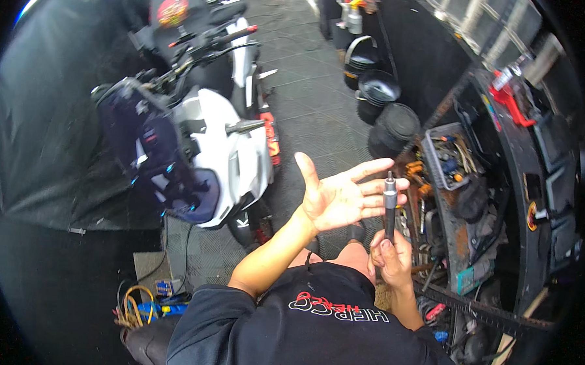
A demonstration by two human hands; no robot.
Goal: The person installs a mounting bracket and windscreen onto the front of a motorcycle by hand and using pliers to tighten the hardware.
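Upright in my right hand is a slim bit-holder-like tool, with a dark shaft, a silver collar and a narrow tip pointing away from me. My fingers and thumb close round its lower end. My left hand is open, palm up, thumb out and fingers spread to the right. Its fingertips lie behind the silver collar in the view; whether they touch it I cannot tell.
A white and black scooter with a dark windscreen stands ahead on the left. Black buckets line the right side of the textured floor. At right, a shelf holds a grey bin of tools and a red tool.
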